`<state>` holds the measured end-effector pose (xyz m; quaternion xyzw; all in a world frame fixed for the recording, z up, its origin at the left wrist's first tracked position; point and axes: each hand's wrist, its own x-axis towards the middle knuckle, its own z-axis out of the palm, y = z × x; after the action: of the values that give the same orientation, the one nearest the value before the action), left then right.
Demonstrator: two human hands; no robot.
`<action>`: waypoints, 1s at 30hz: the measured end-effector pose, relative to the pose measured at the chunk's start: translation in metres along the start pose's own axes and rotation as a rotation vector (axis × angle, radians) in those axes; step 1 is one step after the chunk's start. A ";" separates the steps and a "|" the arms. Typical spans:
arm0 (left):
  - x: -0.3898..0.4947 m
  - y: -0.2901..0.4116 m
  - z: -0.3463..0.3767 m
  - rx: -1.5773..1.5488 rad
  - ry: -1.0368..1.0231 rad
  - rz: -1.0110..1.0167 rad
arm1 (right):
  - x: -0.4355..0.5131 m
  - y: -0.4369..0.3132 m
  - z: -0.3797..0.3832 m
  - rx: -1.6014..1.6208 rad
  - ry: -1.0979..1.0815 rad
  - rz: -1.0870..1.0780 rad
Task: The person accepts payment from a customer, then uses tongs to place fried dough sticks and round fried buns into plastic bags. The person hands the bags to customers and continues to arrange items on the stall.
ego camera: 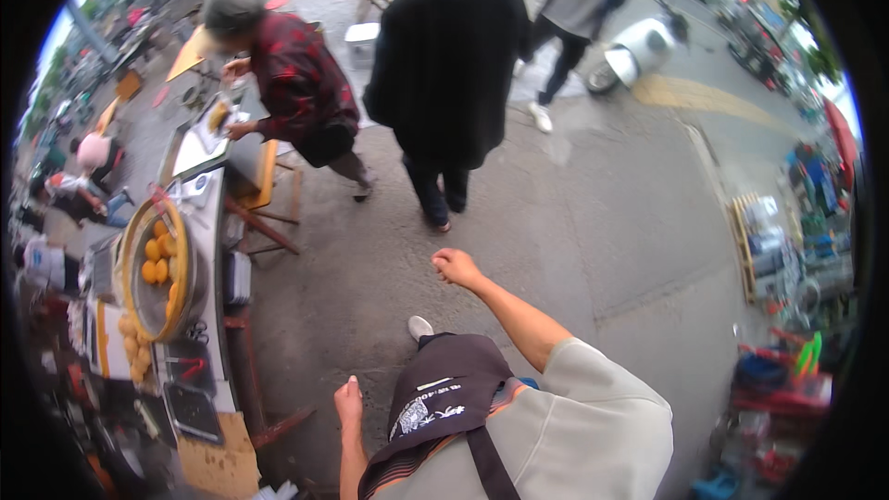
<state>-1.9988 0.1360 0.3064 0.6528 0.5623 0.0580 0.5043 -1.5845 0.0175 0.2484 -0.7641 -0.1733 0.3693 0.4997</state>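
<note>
My right hand (pixel 455 266) swings out ahead over the pavement (pixel 528 222), its fingers curled and nothing visible in them. Lower down, my left hand (pixel 349 399) hangs in a loose fist with the thumb up, also without any visible object. A dark apron (pixel 444 378) bearing writing covers my front, and one white shoe (pixel 419 327) shows beyond it. To the left of my left hand, apart from it, runs a stall table (pixel 221 368). On it are a round basket (pixel 182 278) of orange fried balls (pixel 161 271), red-handled tongs (pixel 186 367) and a black tray (pixel 192 413).
A person in a dark coat (pixel 451 62) is directly ahead. Another in a red-and-black jacket (pixel 302 76) handles food by the table's far end. A third person (pixel 583 0) and a white scooter (pixel 639 52) are beyond. Wooden stools (pixel 267 180) stand beside the table; goods (pixel 771 236) line the right.
</note>
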 end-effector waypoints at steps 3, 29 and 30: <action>-0.030 -0.020 0.010 -0.135 0.099 -0.144 | -0.006 0.009 -0.019 -0.106 -0.037 -0.068; -0.392 -0.080 0.423 -1.212 0.829 -0.795 | -0.037 0.120 -0.156 -0.732 -0.973 -0.125; -0.390 -0.063 0.417 -1.236 0.785 -0.712 | -0.041 0.115 -0.150 -0.672 -0.986 -0.143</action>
<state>-1.9137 -0.4294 0.2505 -0.0292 0.7385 0.4184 0.5279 -1.5134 -0.1540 0.1962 -0.6052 -0.5430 0.5707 0.1150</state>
